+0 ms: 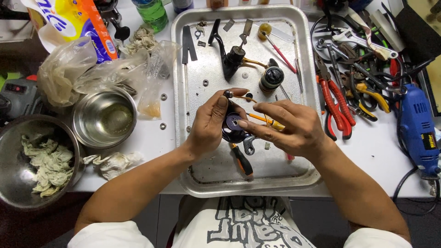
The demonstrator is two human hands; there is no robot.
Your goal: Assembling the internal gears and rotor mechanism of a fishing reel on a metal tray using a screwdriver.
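Note:
My left hand [209, 124] grips a dark, round fishing reel body [233, 128] over the middle of a metal tray [181, 64]. My right hand [289, 126] reaches in from the right, its fingertips touching the reel's face. A small screwdriver with a yellow handle [268, 121] lies under my right fingers; whether they hold it is unclear. A black and orange screwdriver [242, 160] lies on the tray below the reel. Farther back on the tray rest a black reel frame with a handle [229, 57], a dark spool [271, 79] and small loose parts.
Left of the tray stand a small steel bowl [104, 118], a larger bowl with crumpled wipes [32, 160] and plastic bags [73, 69]. To the right lie red-handled pliers [335, 103], wrenches [363, 39] and a blue rotary tool [419, 131]. A green bottle [151, 11] stands at the back.

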